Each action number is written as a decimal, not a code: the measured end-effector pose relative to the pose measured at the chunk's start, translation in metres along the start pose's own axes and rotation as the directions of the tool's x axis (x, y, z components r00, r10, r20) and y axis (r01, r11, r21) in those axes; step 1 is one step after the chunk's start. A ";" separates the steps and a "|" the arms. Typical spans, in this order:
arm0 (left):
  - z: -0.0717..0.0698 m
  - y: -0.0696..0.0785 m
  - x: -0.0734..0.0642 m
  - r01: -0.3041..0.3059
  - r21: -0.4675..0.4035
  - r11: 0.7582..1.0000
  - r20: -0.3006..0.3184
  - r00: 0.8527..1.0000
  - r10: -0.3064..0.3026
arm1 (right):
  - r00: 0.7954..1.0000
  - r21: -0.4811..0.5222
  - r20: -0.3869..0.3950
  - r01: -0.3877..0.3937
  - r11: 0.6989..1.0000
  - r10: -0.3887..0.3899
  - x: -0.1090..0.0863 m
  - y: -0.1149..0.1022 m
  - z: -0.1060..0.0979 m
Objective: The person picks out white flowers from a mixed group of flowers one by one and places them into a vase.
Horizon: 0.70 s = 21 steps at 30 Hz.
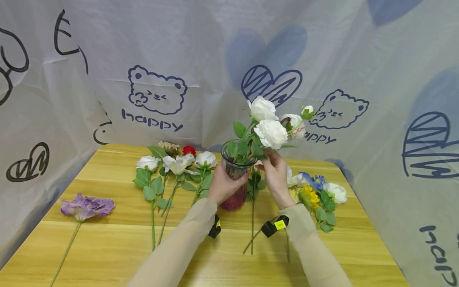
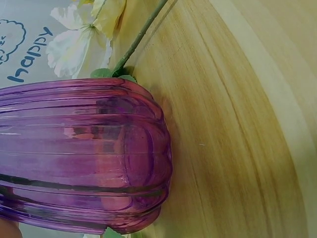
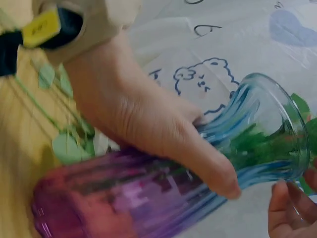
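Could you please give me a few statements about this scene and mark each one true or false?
1. The left hand grips the glass vase. True.
2. The purple flower stands in the vase. False: it lies on the wooden table, toward its left side.
3. White flowers rise above the rim of the vase. True.
4. The right hand rests flat on the table. False: it is raised near the rim of the vase, by the leaves.
5. The red flower lies to the right of the vase. False: it lies to the left, near the far edge of the table.
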<state>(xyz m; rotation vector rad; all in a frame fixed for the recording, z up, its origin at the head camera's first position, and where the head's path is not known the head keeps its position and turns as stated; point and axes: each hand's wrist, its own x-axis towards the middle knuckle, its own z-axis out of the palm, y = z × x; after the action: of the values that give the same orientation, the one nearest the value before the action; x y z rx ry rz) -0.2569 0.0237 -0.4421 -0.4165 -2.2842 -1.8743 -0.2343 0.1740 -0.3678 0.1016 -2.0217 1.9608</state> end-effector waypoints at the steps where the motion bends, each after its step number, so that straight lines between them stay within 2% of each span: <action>1: 0.000 0.000 0.000 -0.002 0.002 1.000 -0.001 1.000 0.002 | 1.000 0.030 -0.012 -0.025 0.999 0.025 0.000 0.001 0.000; 5: 0.000 0.000 0.000 -0.005 -0.006 1.000 0.002 1.000 0.005 | 0.991 0.108 0.011 -0.137 0.985 0.136 -0.003 0.002 -0.001; 9: 0.000 0.000 0.000 -0.001 -0.008 1.000 0.006 1.000 0.001 | 0.978 0.129 0.064 -0.205 0.970 0.198 -0.007 0.006 -0.004; 15: 0.000 -0.001 0.001 0.015 -0.029 0.999 0.025 1.000 -0.014 | 0.960 0.113 0.110 -0.268 0.957 0.257 -0.015 0.016 -0.010; 21: 0.000 0.000 -0.001 0.021 -0.041 0.999 0.034 0.999 -0.020 | 0.955 0.101 0.118 -0.284 0.954 0.272 -0.024 0.028 -0.014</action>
<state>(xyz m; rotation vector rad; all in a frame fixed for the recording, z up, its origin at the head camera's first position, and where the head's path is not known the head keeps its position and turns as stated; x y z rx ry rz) -0.2562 0.0239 -0.4426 -0.4344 -2.2824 -1.9423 -0.2170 0.1849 -0.4008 -0.0610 -2.0804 2.2901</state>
